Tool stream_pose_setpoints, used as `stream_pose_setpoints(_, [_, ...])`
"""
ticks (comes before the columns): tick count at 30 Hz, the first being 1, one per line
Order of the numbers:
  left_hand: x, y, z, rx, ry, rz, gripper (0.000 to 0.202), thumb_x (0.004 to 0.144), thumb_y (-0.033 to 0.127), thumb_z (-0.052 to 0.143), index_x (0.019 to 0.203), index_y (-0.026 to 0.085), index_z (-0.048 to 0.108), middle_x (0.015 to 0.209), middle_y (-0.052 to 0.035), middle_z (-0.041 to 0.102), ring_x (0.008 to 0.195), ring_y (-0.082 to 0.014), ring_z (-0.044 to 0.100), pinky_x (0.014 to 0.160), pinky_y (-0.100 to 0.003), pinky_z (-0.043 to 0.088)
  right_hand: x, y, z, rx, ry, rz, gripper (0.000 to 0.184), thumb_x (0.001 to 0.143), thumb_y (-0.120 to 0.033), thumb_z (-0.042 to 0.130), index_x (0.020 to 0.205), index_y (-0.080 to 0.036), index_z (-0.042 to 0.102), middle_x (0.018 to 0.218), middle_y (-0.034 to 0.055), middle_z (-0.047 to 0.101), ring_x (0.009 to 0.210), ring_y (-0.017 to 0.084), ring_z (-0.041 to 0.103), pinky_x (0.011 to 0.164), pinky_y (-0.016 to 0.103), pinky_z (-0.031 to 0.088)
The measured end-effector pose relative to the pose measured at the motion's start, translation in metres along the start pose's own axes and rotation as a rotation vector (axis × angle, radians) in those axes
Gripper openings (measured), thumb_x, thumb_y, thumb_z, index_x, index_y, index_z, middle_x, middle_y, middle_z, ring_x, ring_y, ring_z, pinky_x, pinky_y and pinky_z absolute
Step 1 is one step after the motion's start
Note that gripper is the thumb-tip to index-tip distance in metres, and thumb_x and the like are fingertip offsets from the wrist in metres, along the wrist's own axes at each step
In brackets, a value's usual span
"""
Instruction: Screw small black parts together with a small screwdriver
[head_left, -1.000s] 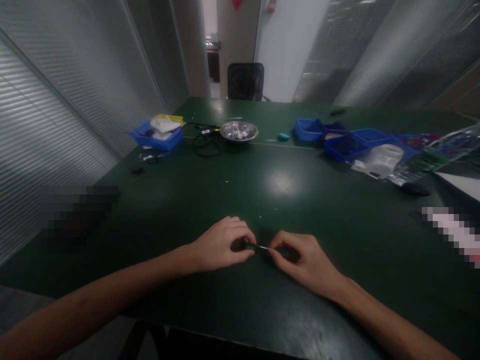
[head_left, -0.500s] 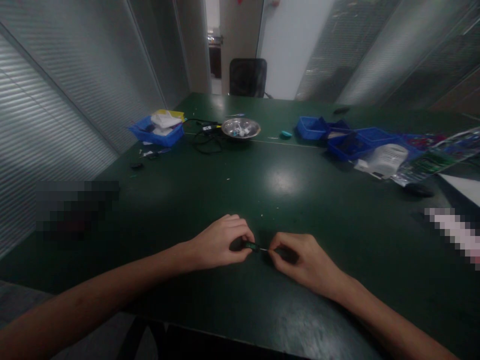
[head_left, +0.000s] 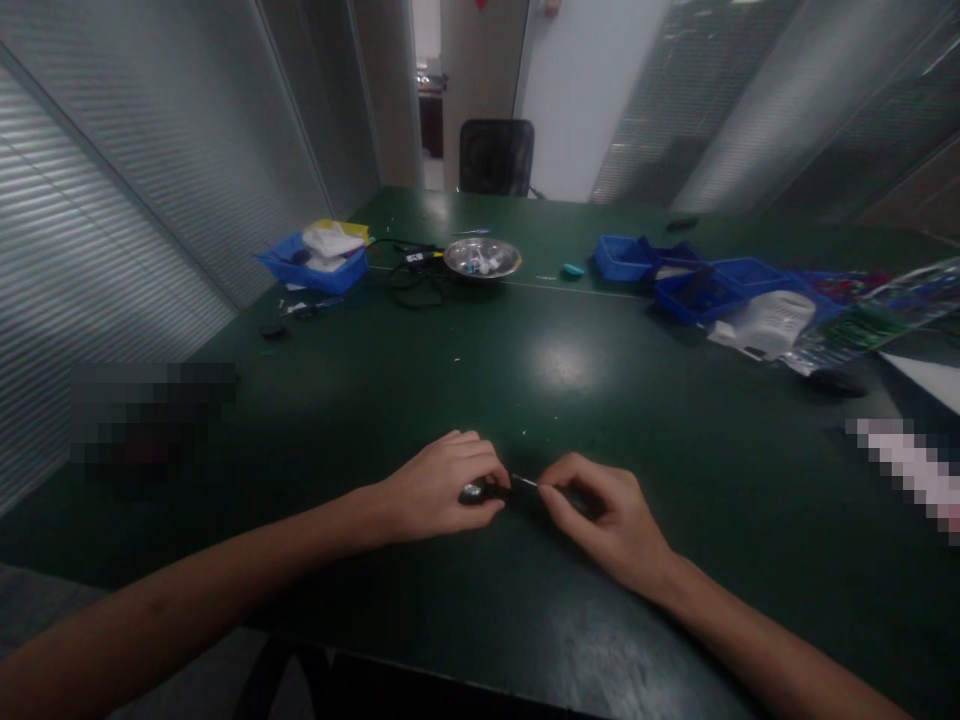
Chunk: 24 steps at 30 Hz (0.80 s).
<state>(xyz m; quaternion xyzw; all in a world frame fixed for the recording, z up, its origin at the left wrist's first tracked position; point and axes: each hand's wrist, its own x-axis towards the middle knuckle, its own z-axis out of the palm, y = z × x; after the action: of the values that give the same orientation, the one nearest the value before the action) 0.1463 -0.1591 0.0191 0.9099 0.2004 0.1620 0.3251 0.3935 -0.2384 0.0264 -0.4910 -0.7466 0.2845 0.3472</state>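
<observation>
My left hand (head_left: pixel 442 485) pinches a small black object (head_left: pixel 496 492) between thumb and fingers, just above the green table (head_left: pixel 480 400); a glossy part of it shows inside the curl of the hand. Facing it, my right hand (head_left: pixel 615 510) is closed on a thin metal-tipped tool (head_left: pixel 526 482), its shaft pointing left toward the black object. Most of the tool is hidden in the palm, so its exact kind does not show. I cannot tell whether its tip touches the black object.
Farther back stand a metal bowl (head_left: pixel 481 272) with small white parts, a blue bin (head_left: pixel 315 272) holding white material, and black cables (head_left: pixel 416 290). At right are several blue trays (head_left: pixel 622 258), a clear bag (head_left: pixel 877 320) and a black computer mouse (head_left: pixel 836 382). Tiny bits lie before my hands.
My right hand has tilted and the tool's tip now sits slightly higher. The black object has turned in my left fingers, so its green face no longer shows.
</observation>
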Motion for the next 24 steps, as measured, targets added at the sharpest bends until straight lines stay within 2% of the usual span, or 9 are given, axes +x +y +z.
stream_pose_setpoints(4, [0.0, 0.0, -0.006, -0.028, -0.032, 0.018, 0.015, 0.096, 0.03, 0.065, 0.108, 0.021, 0.069, 0.102, -0.0054, 0.069, 0.097, -0.0219, 0.059, 0.088, -0.037, 0.042, 0.0, 0.002, -0.001, -0.022, -0.002, -0.005, 0.019, 0.1, -0.029, 0.058, 0.086, -0.02, 0.068, 0.072, 0.0007, 0.066, 0.059, 0.014, 0.059, 0.056, 0.026, 0.044])
stream_pose_setpoints(8, [-0.005, -0.004, -0.023, -0.108, -0.161, 0.104, 0.018, 0.096, 0.027, 0.067, 0.114, 0.025, 0.071, 0.11, -0.0059, 0.069, 0.103, -0.0221, 0.059, 0.095, -0.038, 0.042, -0.001, 0.003, -0.002, -0.023, -0.009, 0.015, 0.018, 0.099, -0.03, 0.058, 0.088, -0.019, 0.068, 0.073, 0.001, 0.067, 0.06, 0.014, 0.06, 0.057, 0.027, 0.044])
stream_pose_setpoints(10, [-0.01, -0.01, -0.034, -0.15, -0.221, 0.122, 0.02, 0.096, 0.028, 0.069, 0.115, 0.028, 0.073, 0.115, -0.0061, 0.068, 0.108, -0.0222, 0.059, 0.097, -0.037, 0.042, -0.001, 0.003, -0.003, -0.02, -0.01, 0.02, 0.018, 0.099, -0.029, 0.058, 0.088, -0.019, 0.068, 0.073, 0.0009, 0.067, 0.06, 0.014, 0.06, 0.057, 0.027, 0.045])
stream_pose_setpoints(12, [-0.015, -0.022, -0.044, -0.146, -0.234, 0.096, 0.02, 0.095, 0.029, 0.07, 0.115, 0.03, 0.074, 0.117, -0.0062, 0.067, 0.111, -0.0223, 0.058, 0.097, -0.036, 0.043, -0.001, 0.002, -0.003, -0.023, -0.013, 0.022, 0.018, 0.099, -0.029, 0.058, 0.088, -0.019, 0.068, 0.073, 0.0009, 0.066, 0.06, 0.015, 0.06, 0.057, 0.027, 0.045])
stream_pose_setpoints(14, [-0.018, -0.039, -0.054, -0.079, -0.183, 0.047, 0.019, 0.097, 0.03, 0.068, 0.115, 0.03, 0.075, 0.116, -0.0064, 0.067, 0.112, -0.0226, 0.058, 0.099, -0.038, 0.041, 0.0, 0.002, -0.003, -0.031, -0.016, 0.016, 0.018, 0.099, -0.029, 0.058, 0.088, -0.02, 0.068, 0.073, 0.0007, 0.067, 0.06, 0.015, 0.06, 0.057, 0.027, 0.045])
stream_pose_setpoints(18, [-0.024, -0.086, -0.077, 0.15, 0.056, -0.081, 0.024, 0.102, 0.032, 0.058, 0.121, 0.028, 0.072, 0.119, -0.0081, 0.066, 0.113, -0.0242, 0.057, 0.103, -0.041, 0.039, -0.001, 0.002, -0.003, -0.036, -0.006, 0.0, 0.019, 0.099, -0.031, 0.058, 0.087, -0.02, 0.068, 0.072, 0.0001, 0.067, 0.059, 0.014, 0.061, 0.057, 0.026, 0.046])
stream_pose_setpoints(21, [-0.035, -0.122, -0.098, 0.325, 0.25, -0.248, 0.03, 0.103, 0.036, 0.052, 0.125, 0.025, 0.069, 0.123, -0.0096, 0.065, 0.114, -0.0268, 0.056, 0.101, -0.041, 0.041, -0.002, 0.002, -0.003, -0.038, -0.004, -0.003, 0.02, 0.1, -0.032, 0.058, 0.088, -0.02, 0.067, 0.073, 0.0005, 0.067, 0.06, 0.015, 0.062, 0.058, 0.026, 0.047])
stream_pose_setpoints(24, [-0.053, -0.152, -0.118, 0.475, 0.377, -0.418, 0.034, 0.102, 0.041, 0.05, 0.126, 0.023, 0.068, 0.118, -0.0106, 0.064, 0.112, -0.0288, 0.055, 0.101, -0.041, 0.041, -0.002, 0.001, -0.003, -0.038, -0.01, -0.001, 0.019, 0.1, -0.032, 0.058, 0.088, -0.02, 0.067, 0.073, 0.0006, 0.067, 0.06, 0.015, 0.061, 0.057, 0.026, 0.046])
